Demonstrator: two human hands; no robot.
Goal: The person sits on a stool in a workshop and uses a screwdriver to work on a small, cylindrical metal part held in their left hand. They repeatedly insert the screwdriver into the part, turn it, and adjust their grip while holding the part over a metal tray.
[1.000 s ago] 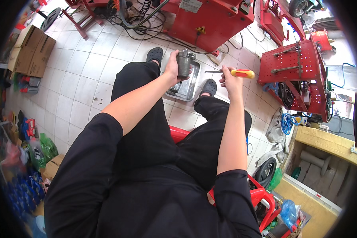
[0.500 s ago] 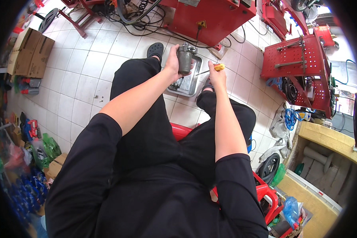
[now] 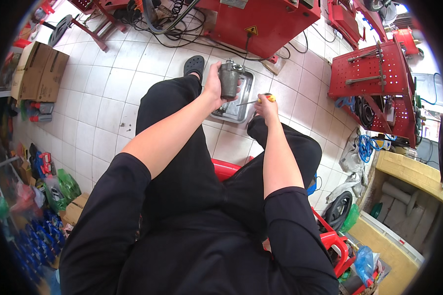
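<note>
A grey metal cylinder (image 3: 229,82), looking like a small electric motor with a bracketed end cap, stands roughly upright in my left hand (image 3: 212,87). My left fingers wrap round its body. In my right hand (image 3: 268,109) is a screwdriver (image 3: 271,98) with a yellow handle, its thin shaft pointing left toward the cylinder's lower end, apart from it. Beneath both hands a shallow metal tray (image 3: 251,83) rests on the tiled floor. Small dark parts lie in it, too small to name.
A red machine (image 3: 261,29) with black cables stands ahead. To the right are a red perforated tool cart (image 3: 364,73) and a yellow-edged cabinet (image 3: 408,169). Cardboard boxes (image 3: 39,71) stand at left. I sit on a red plastic seat (image 3: 225,168).
My right hand has come lower, nearer to me, with the screwdriver. The cylinder in my left hand has shifted slightly downward in the picture.
</note>
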